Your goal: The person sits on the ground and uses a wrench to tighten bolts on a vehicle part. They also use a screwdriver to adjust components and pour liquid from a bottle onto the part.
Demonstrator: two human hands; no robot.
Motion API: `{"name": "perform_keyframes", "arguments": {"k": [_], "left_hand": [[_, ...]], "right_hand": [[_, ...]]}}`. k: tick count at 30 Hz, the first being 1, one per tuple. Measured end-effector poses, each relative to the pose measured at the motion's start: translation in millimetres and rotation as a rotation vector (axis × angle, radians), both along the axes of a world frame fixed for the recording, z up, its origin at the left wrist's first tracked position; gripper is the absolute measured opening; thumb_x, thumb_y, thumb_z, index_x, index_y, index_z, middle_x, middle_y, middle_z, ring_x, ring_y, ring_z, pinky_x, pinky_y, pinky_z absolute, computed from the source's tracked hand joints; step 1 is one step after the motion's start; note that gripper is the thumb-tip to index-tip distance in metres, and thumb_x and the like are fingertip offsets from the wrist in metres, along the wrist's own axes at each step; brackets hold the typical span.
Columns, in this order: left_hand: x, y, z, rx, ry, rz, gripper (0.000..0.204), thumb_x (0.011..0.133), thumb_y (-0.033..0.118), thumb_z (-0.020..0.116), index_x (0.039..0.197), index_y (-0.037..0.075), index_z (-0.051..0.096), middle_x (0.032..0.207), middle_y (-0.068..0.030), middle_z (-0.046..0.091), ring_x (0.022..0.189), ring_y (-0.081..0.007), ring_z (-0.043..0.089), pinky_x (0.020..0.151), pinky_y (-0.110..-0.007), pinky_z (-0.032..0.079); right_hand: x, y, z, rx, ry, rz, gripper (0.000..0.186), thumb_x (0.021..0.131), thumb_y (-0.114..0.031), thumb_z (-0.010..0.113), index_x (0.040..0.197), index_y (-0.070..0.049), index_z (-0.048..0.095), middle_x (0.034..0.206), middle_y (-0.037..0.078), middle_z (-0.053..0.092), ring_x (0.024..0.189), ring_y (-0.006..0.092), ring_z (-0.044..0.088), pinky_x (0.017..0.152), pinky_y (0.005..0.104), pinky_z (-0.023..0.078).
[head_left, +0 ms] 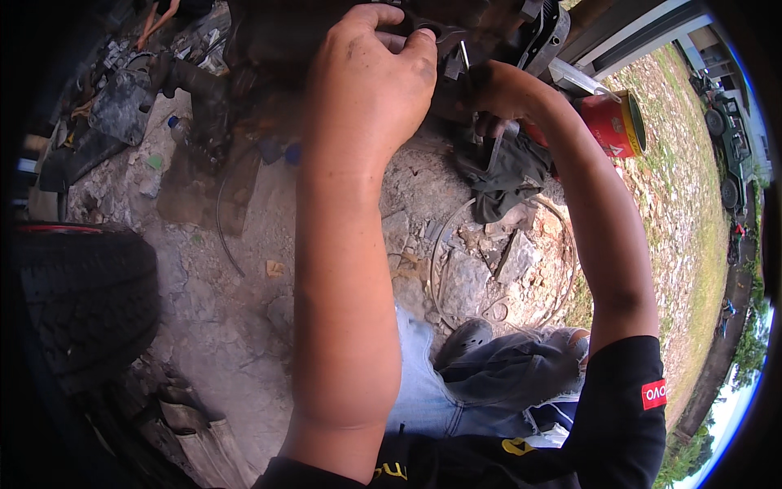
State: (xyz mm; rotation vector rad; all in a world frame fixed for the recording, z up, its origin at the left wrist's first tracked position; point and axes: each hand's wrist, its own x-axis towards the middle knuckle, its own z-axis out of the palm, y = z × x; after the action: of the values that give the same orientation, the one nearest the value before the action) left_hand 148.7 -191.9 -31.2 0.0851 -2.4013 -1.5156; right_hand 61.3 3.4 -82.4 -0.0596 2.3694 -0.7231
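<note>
Clamped around a dark metal part [423, 28] at the top of the view, our left hand [371, 77] has its grip closed, fingers curled over the piece and thumb pressed against its edge, seemingly to steady it. Just beside it, our right hand [497, 94] is curled in beneath the same greasy machinery [489, 33]; a thin metal rod [464, 61] stands between the two hands, but we cannot tell whether the right grip is closed on it or on something hidden behind the fingers. The part sits high and close to us, raised off the ground, so both forearms reach upward to it.

Below the right hand a dark rag [509, 175] lies crumpled on the rocky ground [236, 326], near enough for wiping. A red can [615, 122] lies tipped just beyond our right forearm. A loop of wire [444, 269] curves over the stones near our shoe [464, 338]. A black tyre [81, 297] lies well apart on our left, with grass [692, 244] off to the right.
</note>
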Motion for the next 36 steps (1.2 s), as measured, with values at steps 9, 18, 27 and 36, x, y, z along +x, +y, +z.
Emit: {"name": "perform_keyframes", "arguments": {"k": [9,18,27,36], "left_hand": [[7.5,-2.4,15.8,-0.01,0.029,0.064,0.037,0.088,0.021,0.069,0.114,-0.005,0.063,0.093,-0.0186,0.072,0.085,-0.0264,0.07,0.078,-0.035,0.054],[7.1,-6.6,19.3,0.052,0.029,0.037,0.034,0.088,0.016,0.067,0.112,-0.007,0.062,0.088,-0.0196,0.071,0.083,-0.0284,0.071,0.076,-0.036,0.054],[11.5,-2.6,21.9,0.032,0.023,0.058,0.034,0.089,0.016,0.068,0.112,-0.007,0.062,0.088,-0.0191,0.071,0.082,-0.0273,0.07,0.076,-0.036,0.054],[14.3,-3.4,21.6,0.008,0.049,0.081,0.035,0.089,0.017,0.068,0.112,-0.008,0.062,0.09,-0.0207,0.071,0.084,-0.028,0.07,0.077,-0.036,0.054]], "right_hand": [[2.3,-16.1,16.1,-0.057,0.15,0.071,0.022,0.091,-0.013,0.063,0.105,0.004,0.062,0.076,0.013,0.07,0.063,0.0227,0.071,0.053,0.0325,0.058],[-15.9,-2.2,-36.4,0.165,0.723,0.357,0.025,0.092,-0.014,0.058,0.111,0.001,0.062,0.08,0.017,0.071,0.067,0.0236,0.073,0.056,0.033,0.059],[-8.3,-9.1,-23.5,0.157,0.222,0.121,0.024,0.09,-0.016,0.058,0.106,0.001,0.065,0.078,0.017,0.07,0.064,0.0247,0.072,0.054,0.0345,0.057],[6.2,-13.5,-0.8,0.052,0.119,0.079,0.02,0.095,-0.01,0.05,0.106,0.003,0.062,0.073,0.013,0.067,0.061,0.0218,0.069,0.051,0.0322,0.054]]}}
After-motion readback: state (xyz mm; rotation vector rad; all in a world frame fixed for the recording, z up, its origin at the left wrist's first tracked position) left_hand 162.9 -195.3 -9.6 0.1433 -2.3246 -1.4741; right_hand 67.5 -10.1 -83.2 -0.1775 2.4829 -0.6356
